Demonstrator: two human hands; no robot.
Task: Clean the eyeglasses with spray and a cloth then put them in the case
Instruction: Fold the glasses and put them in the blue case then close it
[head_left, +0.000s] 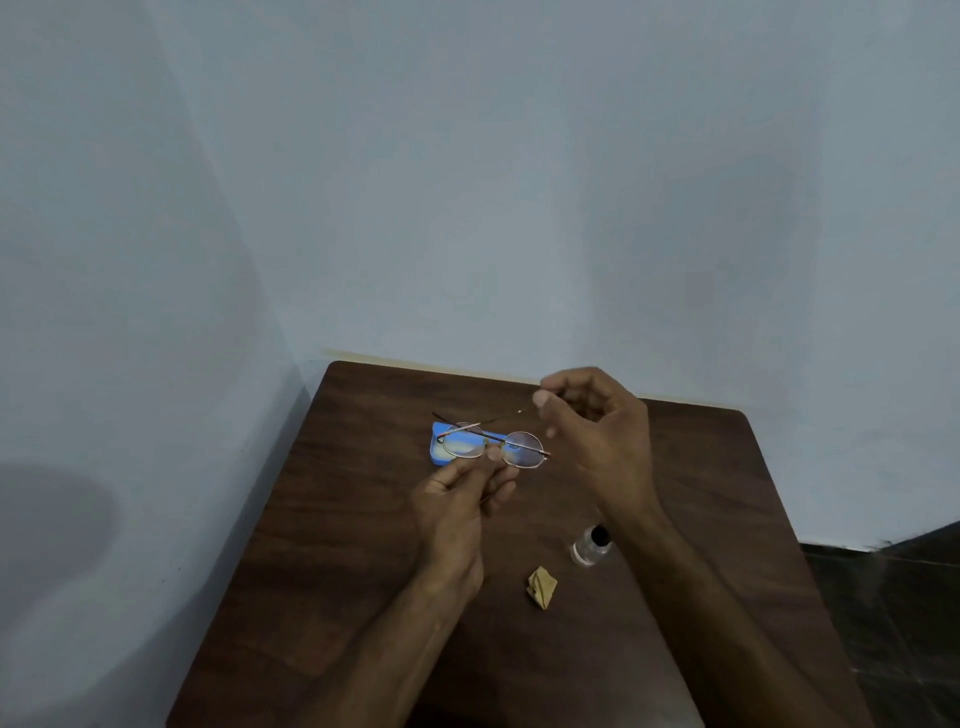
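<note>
Round thin-rimmed eyeglasses (524, 448) hang above the dark wooden table (332, 519). My left hand (457, 499) pinches them at the bridge from below. My right hand (597, 421) pinches the tip of one temple arm, which stretches back and right from the frame. The other temple arm lies folded across the lenses toward the left. A blue case (441, 456) lies on the table right behind the glasses, mostly seen through the left lens. A crumpled tan cloth (542, 587) sits on the table near me. The small clear spray bottle (589, 546) with a black cap stands beside my right forearm.
The table stands in a corner against pale blue walls (467, 182), with its far edge close behind my right hand. Dark floor (893, 597) shows to the right of the table.
</note>
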